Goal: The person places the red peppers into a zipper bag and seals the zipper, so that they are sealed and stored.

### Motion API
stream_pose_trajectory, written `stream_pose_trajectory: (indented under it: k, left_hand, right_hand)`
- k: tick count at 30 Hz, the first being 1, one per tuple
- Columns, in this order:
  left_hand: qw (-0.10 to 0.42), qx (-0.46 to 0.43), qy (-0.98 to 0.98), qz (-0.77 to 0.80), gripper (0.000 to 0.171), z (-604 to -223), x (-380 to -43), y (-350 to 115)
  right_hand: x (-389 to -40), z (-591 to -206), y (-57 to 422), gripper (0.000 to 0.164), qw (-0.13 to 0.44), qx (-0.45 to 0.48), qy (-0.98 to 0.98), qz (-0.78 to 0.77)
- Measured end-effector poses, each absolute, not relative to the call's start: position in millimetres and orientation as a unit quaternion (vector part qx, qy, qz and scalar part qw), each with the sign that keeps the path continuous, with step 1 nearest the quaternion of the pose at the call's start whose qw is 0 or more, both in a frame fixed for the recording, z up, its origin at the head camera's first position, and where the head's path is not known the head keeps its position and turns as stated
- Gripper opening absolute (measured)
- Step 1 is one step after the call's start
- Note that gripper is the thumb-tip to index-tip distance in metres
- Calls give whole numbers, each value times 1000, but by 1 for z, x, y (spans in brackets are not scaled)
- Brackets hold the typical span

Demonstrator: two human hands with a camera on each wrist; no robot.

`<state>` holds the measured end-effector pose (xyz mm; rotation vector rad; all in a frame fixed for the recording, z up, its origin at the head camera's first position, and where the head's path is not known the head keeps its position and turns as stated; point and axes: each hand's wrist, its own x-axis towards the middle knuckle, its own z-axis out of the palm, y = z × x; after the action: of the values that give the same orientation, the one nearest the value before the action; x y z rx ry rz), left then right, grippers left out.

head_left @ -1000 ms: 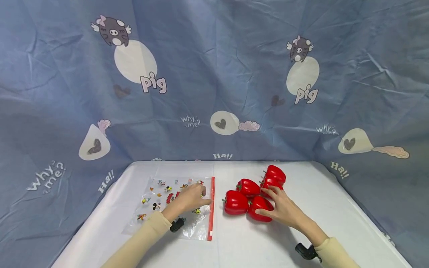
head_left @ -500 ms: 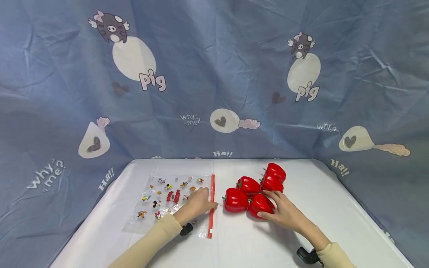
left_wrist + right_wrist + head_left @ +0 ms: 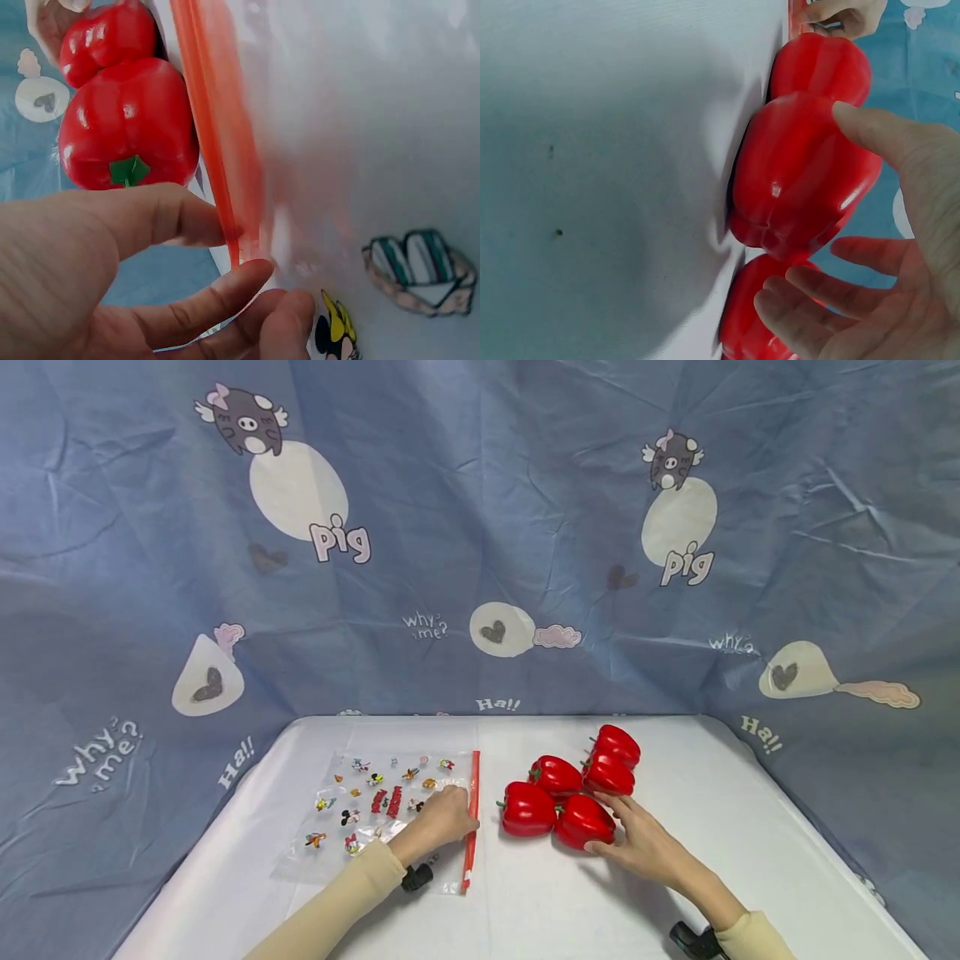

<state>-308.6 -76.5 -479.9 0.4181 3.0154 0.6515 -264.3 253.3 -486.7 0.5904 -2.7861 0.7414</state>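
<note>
A clear zip bag (image 3: pixel 367 814) printed with cartoon figures lies flat on the left of the table. My left hand (image 3: pixel 447 814) pinches its red zip edge (image 3: pixel 206 112) between thumb and fingers. To the right sits a group of several red bell peppers (image 3: pixel 528 810) with green stems. My right hand (image 3: pixel 643 843) is at the nearest bell pepper (image 3: pixel 802 165), its fingers spread and loosely bent. In the right wrist view the thumb (image 3: pixel 866 131) overlaps that pepper; whether it touches is hard to tell. The other fingers reach past its end.
A white cloth covers the table (image 3: pixel 525 918). Behind and at both sides hangs a blue printed curtain (image 3: pixel 480 527). Two of the bell peppers (image 3: pixel 617 746) lie farther back on the right. Each wrist wears a small black camera (image 3: pixel 417 877).
My left hand has come rightward and nearer to the zip edge, which it now pinches and bends slightly. The right hand has drawn back a little to the right. The peppers stay put.
</note>
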Motion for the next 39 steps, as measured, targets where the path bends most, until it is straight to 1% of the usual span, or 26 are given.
stream_pose_trajectory:
  k: [7,10,13,17,20,24,30,35,39]
  left_hand:
    - [33,140,962,231,21,-481,-307,-76]
    - [22,157,961,229,23,-481,-306,-78]
    - [-3,174,958,228,27,-482,-308,-82]
    - [-52,197,954,222,31,-484,-311,-88]
    - [-80,215,949,218,28,-485,-313,-92]
    - [-101,238,940,223,19,-485,-316,-95]
    - [-111,256,930,240,17,-484,-319,-99]
    - [-98,230,931,265,16,-480,-320,-100]
    - [-93,205,929,292,11,-476,-320,-101]
  right_hand:
    - [-265,-488,254,80,83,199,-942,257]
    - [-265,-489,253,78,68,189,-946,255]
    - [-265,-490,253,75,56,182,-947,258]
    - [-265,-493,252,72,53,188,-940,279]
    - [-265,-494,252,70,60,200,-935,287]
    - [-266,-495,252,67,64,204,-932,292]
    - [-266,-497,251,66,59,190,-933,301]
    - [-266,-498,249,71,52,169,-932,317]
    - [-267,-499,249,71,62,167,-933,313]
